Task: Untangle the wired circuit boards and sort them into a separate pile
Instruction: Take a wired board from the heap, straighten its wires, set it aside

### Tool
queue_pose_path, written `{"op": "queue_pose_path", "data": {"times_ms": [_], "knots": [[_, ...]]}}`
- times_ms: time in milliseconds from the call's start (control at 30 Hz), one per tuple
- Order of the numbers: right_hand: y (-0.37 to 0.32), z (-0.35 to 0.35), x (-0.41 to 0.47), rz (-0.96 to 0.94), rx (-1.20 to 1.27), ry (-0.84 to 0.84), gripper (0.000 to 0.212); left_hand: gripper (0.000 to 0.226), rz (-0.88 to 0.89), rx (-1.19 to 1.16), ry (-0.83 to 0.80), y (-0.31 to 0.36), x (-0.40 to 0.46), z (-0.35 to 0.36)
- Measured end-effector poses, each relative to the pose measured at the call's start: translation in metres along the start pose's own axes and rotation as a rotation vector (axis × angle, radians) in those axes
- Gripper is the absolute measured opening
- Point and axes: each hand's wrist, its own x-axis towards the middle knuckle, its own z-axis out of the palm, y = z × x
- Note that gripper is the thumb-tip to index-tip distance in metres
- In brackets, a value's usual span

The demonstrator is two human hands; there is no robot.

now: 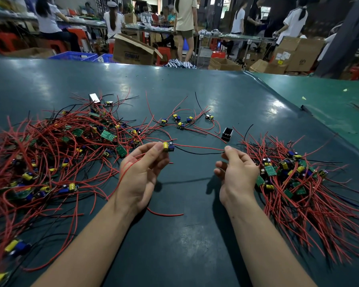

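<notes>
At the far left, a large tangled heap of small green circuit boards with yellow capacitors and long red and black wires (56,146) is spread over the dark green table mat (184,245). A loose red wire is seen trailing from this heap across the left wrist, so a snag is likely if the held board is carried rightward; neighbouring boards could be dragged out of the heap and the tangle tightened.

The left hand (140,172) is raised, palm up, and a single small circuit board with a yellow cylindrical capacitor and a blue part (167,146) is pinched between thumb and fingertips. From it, one red and one black lead are stretched taut to the right hand (235,175), where their ends are pinched between thumb and forefinger, the other fingers being loosely curled. If the leads are pulled harder, a solder joint could be strained or a wire could slip from the pinch.

Beyond the hands, a few separate boards (181,122) and a small black open box (227,134) are seen lying apart. At the right, the sorted pile of wired boards (294,179) is laid with wires fanned outward; a carelessly dropped board could be re-entangled there.

Writing is seen on the brown cardboard carton (130,52) behind the table, but it cannot be read with certainty.
</notes>
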Motion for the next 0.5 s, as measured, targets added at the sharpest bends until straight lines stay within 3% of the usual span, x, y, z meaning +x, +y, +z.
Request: {"op": "queue_pose_path", "data": {"times_ms": [133, 333, 400, 500], "knots": [[-0.0036, -0.0007, 0.0014, 0.014, 0.045, 0.012, 0.016, 0.012, 0.018, 0.002, 0.004, -0.0018, -0.0002, -0.0005], [-0.0069, -0.0049, 0.0020, 0.265, 0.195, -0.078, 0.028, 0.021, -0.026, 0.037, 0.014, 0.0000, 0.0012, -0.0018], [-0.0074, -0.0040, 0.0018, 0.277, 0.071, -0.181, 0.030, 0.028, -0.094, 0.098, -0.036, 0.0003, -0.0007, -0.0007], [-0.0051, 0.0003, -0.0079, 0.279, -0.255, -0.544, 0.030, 0.032, -0.266, 0.240, -0.192, -0.0001, -0.0065, 0.0014]]}}
